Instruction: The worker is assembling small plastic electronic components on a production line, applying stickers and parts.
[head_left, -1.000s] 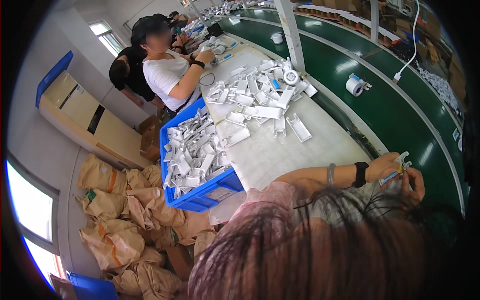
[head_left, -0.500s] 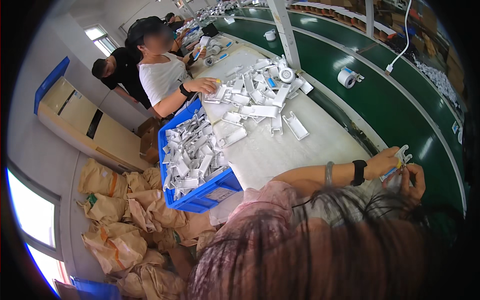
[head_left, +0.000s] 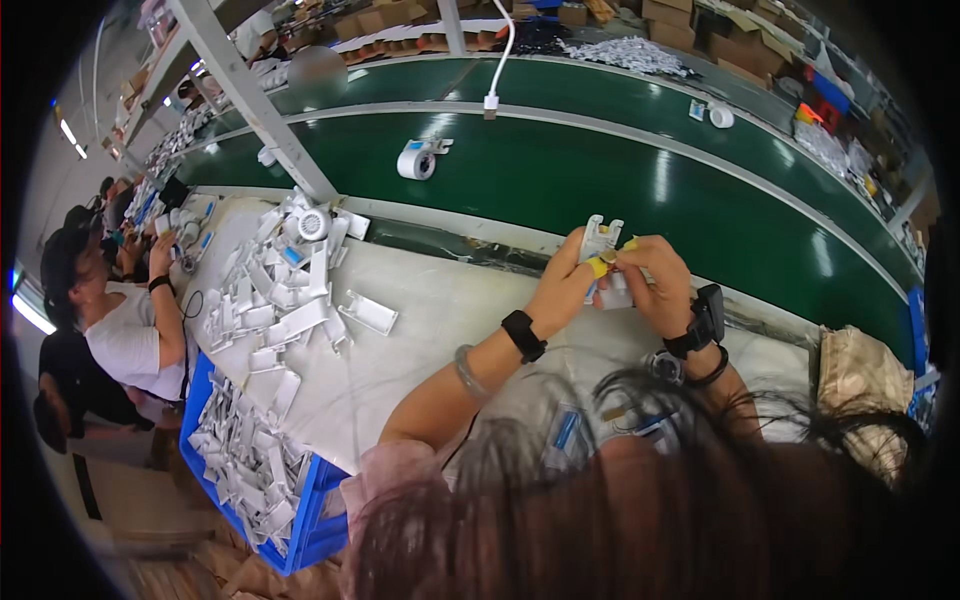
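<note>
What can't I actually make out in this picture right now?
In the head view:
White part: partly covered by the left hand.
What the right hand touches: hidden by its fingertips.
Blue-and-white pieces: partly behind hair.
Blue bin's floor: buried under white pieces.

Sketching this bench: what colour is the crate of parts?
The crate is blue, clearest in the head view.

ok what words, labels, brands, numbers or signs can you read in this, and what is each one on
No text reads clearly enough to quote.
White part in the left hand: no legible marks.
White round device on the green belt: nothing legible.
Blue bin: no legible label.
Cardboard boxes in the background: too small to read.
</note>
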